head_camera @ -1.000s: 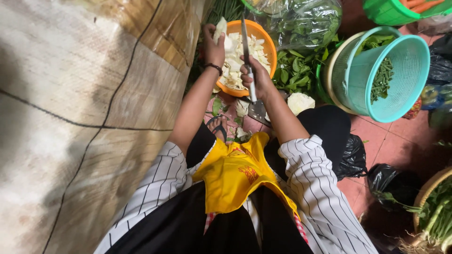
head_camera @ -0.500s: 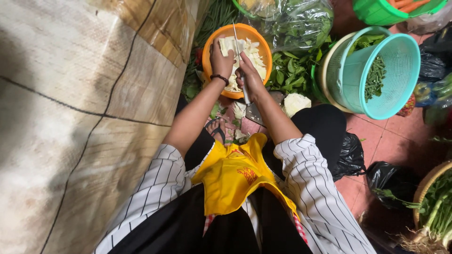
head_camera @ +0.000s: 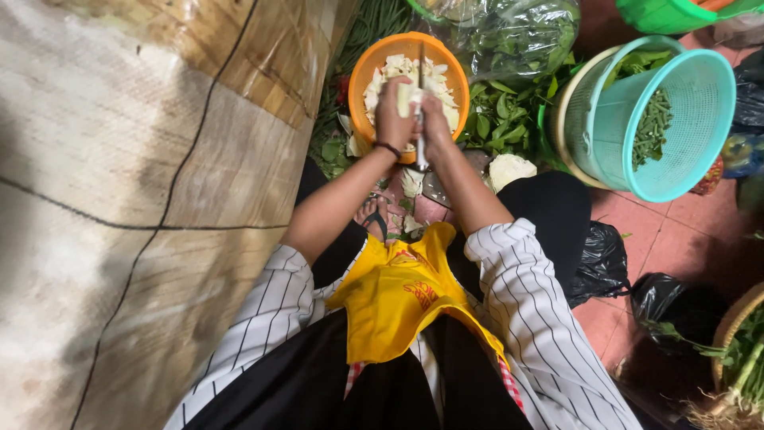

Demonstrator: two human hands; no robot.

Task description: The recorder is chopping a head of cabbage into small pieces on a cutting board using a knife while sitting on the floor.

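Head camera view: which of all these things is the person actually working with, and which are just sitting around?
In use:
- left hand holding a pale vegetable piece
- right hand gripping the knife
- orange bowl of pale cut pieces

Lying about:
- teal basket of green beans
- loose green leaves
- black bags
- green basket

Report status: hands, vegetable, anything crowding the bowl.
Left hand grips pale vegetable piece; right hand holds knife. Both over orange bowl. Leafy greens crowd its right side.

1 head view, steeply downward, hands (head_camera: 414, 119) fairly near, seemingly floor-level
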